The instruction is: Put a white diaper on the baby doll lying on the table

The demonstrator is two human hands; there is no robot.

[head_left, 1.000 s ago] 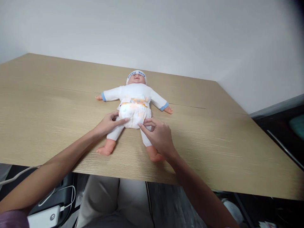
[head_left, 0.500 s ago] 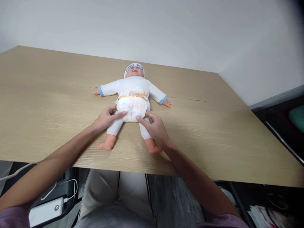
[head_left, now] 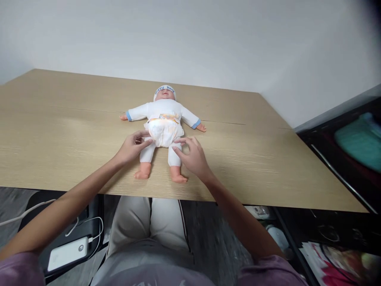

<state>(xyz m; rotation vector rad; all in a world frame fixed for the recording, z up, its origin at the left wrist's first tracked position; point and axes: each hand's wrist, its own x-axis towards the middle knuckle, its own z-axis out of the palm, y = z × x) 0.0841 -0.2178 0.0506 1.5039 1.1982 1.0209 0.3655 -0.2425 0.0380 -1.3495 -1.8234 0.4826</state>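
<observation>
A baby doll (head_left: pixel 164 106) in a white outfit with blue cuffs lies on its back on the table, arms spread and bare feet toward me. Around its hips is a white diaper (head_left: pixel 163 132) with an orange-edged printed waistband. My left hand (head_left: pixel 132 147) is at the diaper's left leg edge, thumb and fingers apart, fingertips touching or very close to it. On the other side, my right hand (head_left: pixel 193 155) hovers by the doll's right-side thigh, its thumb and index finger spread with a gap between them. Neither hand visibly grips anything.
The wooden table (head_left: pixel 74 159) runs back to a white wall. Below its front edge, a white power bank (head_left: pixel 68 253) with a cable lies on a black seat at left. Dark shelving with papers (head_left: pixel 312 254) and a green item (head_left: pixel 361 141) stands at right.
Both hands have eased off the diaper's leg edges, the right more clearly. The doll's legs now lie straighter and closer together. The camera view has shifted slightly.
</observation>
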